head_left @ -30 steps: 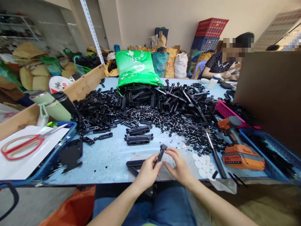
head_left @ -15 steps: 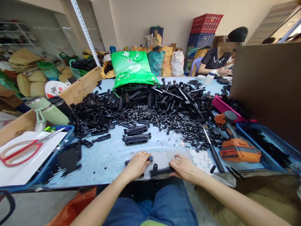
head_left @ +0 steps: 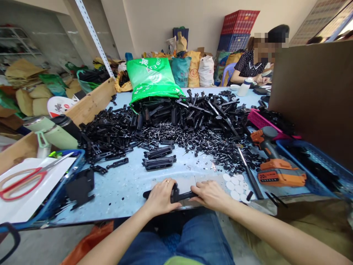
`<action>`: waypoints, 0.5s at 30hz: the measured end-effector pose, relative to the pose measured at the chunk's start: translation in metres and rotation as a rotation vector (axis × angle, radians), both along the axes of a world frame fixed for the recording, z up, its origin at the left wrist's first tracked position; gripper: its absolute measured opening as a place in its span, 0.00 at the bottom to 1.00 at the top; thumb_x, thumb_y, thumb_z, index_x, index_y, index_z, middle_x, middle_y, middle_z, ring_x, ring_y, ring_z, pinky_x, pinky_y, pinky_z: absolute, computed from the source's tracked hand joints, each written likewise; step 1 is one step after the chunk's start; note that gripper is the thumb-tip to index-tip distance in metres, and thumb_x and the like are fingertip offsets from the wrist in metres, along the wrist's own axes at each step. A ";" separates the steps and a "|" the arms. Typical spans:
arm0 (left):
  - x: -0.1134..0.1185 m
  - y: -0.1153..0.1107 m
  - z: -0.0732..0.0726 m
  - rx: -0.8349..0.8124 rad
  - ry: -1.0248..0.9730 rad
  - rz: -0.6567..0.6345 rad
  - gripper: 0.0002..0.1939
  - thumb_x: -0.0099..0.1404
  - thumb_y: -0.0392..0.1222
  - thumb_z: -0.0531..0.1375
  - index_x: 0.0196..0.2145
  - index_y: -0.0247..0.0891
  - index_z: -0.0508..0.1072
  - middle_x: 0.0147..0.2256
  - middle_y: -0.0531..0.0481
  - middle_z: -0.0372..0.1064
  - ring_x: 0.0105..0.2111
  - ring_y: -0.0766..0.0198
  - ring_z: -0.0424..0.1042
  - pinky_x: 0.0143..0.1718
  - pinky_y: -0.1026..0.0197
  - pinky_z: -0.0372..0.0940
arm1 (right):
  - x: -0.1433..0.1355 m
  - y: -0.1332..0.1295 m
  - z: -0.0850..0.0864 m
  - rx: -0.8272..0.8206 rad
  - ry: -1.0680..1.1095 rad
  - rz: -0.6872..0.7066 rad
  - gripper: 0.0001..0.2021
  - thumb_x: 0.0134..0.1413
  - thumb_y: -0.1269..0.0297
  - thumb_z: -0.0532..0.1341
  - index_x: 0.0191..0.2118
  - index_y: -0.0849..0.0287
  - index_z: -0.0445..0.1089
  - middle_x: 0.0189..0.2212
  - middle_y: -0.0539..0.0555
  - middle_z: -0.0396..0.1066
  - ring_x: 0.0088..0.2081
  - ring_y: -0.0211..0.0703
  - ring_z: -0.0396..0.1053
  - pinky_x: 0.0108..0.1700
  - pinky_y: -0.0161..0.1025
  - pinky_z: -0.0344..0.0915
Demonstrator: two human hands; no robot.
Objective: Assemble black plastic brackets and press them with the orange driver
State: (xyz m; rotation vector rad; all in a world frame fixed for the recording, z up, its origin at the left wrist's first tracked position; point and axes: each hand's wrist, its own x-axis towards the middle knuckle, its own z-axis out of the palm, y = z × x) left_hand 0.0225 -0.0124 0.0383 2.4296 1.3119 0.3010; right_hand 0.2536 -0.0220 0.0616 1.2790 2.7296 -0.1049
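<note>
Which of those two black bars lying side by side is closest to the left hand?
The front bar: it lies between the left hand and the back bar, which is nearer the pile of pins.

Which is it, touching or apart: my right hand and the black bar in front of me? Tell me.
Touching. The head view shows the right hand's fingers lapping over the right end of the black bar, no gap between.

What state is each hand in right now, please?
Left hand: closed around the left end of a black bar.
Right hand: closed on the right end of the same black bar.
</note>
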 end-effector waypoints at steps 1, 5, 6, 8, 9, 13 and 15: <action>-0.001 0.000 -0.002 0.011 -0.012 -0.002 0.28 0.50 0.54 0.63 0.44 0.40 0.60 0.41 0.45 0.65 0.41 0.52 0.66 0.39 0.55 0.60 | -0.002 -0.001 0.003 0.015 -0.008 -0.004 0.16 0.61 0.50 0.47 0.39 0.56 0.63 0.31 0.52 0.68 0.31 0.43 0.68 0.29 0.37 0.52; -0.005 0.002 -0.006 0.047 -0.059 -0.026 0.21 0.56 0.50 0.59 0.44 0.39 0.60 0.40 0.45 0.66 0.41 0.54 0.67 0.38 0.56 0.61 | -0.009 0.002 0.015 0.055 -0.020 -0.014 0.15 0.61 0.52 0.48 0.40 0.57 0.64 0.33 0.55 0.68 0.33 0.44 0.67 0.32 0.38 0.54; -0.006 0.003 -0.006 0.051 -0.064 -0.032 0.20 0.56 0.50 0.59 0.43 0.39 0.60 0.40 0.46 0.66 0.41 0.54 0.67 0.38 0.57 0.61 | -0.010 0.004 0.017 0.047 -0.016 -0.012 0.15 0.61 0.52 0.49 0.40 0.57 0.64 0.33 0.56 0.68 0.32 0.44 0.67 0.32 0.37 0.54; -0.006 0.002 -0.007 0.055 -0.075 -0.036 0.20 0.56 0.50 0.59 0.42 0.39 0.61 0.39 0.46 0.67 0.40 0.54 0.68 0.37 0.57 0.61 | -0.012 0.006 0.020 0.026 -0.003 -0.013 0.15 0.60 0.51 0.50 0.39 0.58 0.64 0.32 0.56 0.68 0.32 0.43 0.67 0.33 0.37 0.54; -0.006 0.002 -0.007 0.056 -0.081 -0.032 0.20 0.56 0.50 0.60 0.42 0.39 0.61 0.39 0.46 0.67 0.40 0.54 0.68 0.37 0.57 0.61 | -0.012 0.006 0.019 0.021 0.005 -0.017 0.15 0.60 0.51 0.50 0.39 0.58 0.64 0.32 0.56 0.69 0.32 0.43 0.67 0.33 0.36 0.54; 0.003 0.002 -0.005 0.004 -0.055 -0.042 0.21 0.55 0.52 0.60 0.42 0.39 0.63 0.37 0.47 0.68 0.39 0.54 0.68 0.37 0.57 0.62 | 0.003 0.006 0.009 -0.005 0.042 -0.050 0.17 0.60 0.50 0.49 0.39 0.58 0.65 0.33 0.56 0.69 0.33 0.44 0.68 0.34 0.37 0.55; 0.015 0.013 -0.002 -0.014 -0.039 -0.106 0.24 0.54 0.55 0.60 0.44 0.39 0.63 0.39 0.46 0.68 0.41 0.53 0.67 0.40 0.56 0.62 | 0.017 0.012 0.001 -0.063 0.079 -0.051 0.18 0.58 0.48 0.51 0.38 0.57 0.66 0.33 0.54 0.70 0.34 0.44 0.68 0.36 0.38 0.57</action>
